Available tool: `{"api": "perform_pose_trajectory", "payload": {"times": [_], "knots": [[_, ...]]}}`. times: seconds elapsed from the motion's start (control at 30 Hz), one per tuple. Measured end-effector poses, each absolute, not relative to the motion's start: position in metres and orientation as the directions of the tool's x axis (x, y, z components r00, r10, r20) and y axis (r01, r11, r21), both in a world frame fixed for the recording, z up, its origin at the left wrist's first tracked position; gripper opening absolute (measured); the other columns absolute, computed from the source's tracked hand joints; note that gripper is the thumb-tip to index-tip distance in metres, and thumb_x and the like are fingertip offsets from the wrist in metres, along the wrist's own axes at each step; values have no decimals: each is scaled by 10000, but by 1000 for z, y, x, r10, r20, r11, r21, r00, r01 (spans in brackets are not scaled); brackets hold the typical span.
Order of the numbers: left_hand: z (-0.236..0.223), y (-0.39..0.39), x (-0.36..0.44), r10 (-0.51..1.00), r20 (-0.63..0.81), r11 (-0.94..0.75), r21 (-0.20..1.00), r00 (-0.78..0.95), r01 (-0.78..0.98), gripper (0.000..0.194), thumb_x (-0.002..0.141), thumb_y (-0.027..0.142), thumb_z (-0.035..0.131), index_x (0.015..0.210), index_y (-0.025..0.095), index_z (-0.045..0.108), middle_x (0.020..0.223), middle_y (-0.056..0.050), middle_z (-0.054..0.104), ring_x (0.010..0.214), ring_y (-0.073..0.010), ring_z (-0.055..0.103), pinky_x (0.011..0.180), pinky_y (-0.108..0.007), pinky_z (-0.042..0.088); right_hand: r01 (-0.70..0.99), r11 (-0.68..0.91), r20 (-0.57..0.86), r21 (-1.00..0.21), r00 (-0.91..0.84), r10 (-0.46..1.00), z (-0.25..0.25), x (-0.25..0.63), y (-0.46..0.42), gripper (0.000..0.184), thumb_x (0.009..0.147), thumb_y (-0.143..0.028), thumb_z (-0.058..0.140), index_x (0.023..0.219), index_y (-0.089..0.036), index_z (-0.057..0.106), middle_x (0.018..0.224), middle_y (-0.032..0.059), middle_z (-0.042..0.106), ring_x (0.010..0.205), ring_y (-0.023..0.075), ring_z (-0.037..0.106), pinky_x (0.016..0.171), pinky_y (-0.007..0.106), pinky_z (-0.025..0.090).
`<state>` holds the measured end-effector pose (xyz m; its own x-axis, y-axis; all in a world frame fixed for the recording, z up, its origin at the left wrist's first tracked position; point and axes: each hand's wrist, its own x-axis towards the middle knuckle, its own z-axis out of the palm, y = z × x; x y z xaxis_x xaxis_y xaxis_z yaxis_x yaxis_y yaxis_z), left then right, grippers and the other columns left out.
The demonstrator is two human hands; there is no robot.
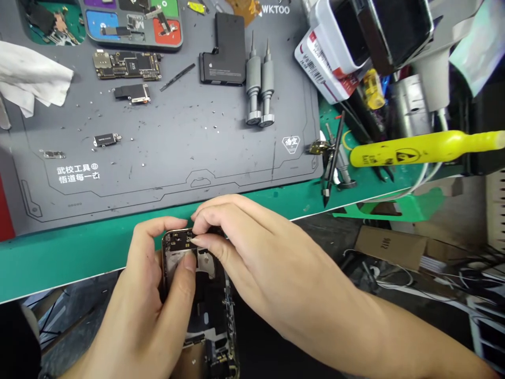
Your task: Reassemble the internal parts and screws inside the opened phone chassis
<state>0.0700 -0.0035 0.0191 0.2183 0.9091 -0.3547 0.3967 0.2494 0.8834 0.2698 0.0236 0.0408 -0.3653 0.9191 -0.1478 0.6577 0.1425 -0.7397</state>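
The left hand (150, 300) holds an opened phone shell (209, 287) at its upper left corner, the thumb pressed on the inside and the fingers curled around the outer edge. The shell is at the near edge of the green table (59, 268), its open side facing up and its lower part reaching toward the person. The right hand (276, 268) comes across from the right, its thumb and forefinger close together at the top edge of the shell; whether they pinch the rim or some small part there, I cannot tell. Beyond the hands lies a gray mat (177, 142) with tiny screws (215, 127) scattered over it. On the mat are a circuit board (130, 64), a small black and silver part (132, 93) just below it, a thin black strip (177, 77) and a black battery (229, 55). Two gray screwdrivers (253, 84) lie side by side just right of the battery. A white cloth (35, 76) lies at the left, and a yellow bottle (418, 149) is at the right, beyond the mat.
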Motion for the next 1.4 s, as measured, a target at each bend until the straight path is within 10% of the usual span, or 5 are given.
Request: {"api": "perform_pose_trajectory", "payload": {"times": [0.37, 1.4], "knots": [[21, -8, 67, 852, -476, 414, 867, 217, 278, 184, 1231, 392, 592, 1408, 438, 609, 1087, 78, 834, 906, -113, 816, 787, -211, 680, 677, 233, -117, -698, -428, 896, 41, 271, 27, 228, 1141, -35, 518, 1075, -125, 716, 1066, 117, 797, 953, 215, 760, 830, 346, 620], [20, -11, 67, 856, -486, 441, 864, 177, 241, 225, 1274, 474, 545, 1468, 519, 648, 966, 58, 718, 862, -97, 684, 756, -121, 570, 674, 293, 3, -678, -396, 918, 32, 270, 24, 196, 1182, -58, 552, 1090, -143, 702, 1077, 125, 786, 950, 234, 759, 818, 370, 643]]}}
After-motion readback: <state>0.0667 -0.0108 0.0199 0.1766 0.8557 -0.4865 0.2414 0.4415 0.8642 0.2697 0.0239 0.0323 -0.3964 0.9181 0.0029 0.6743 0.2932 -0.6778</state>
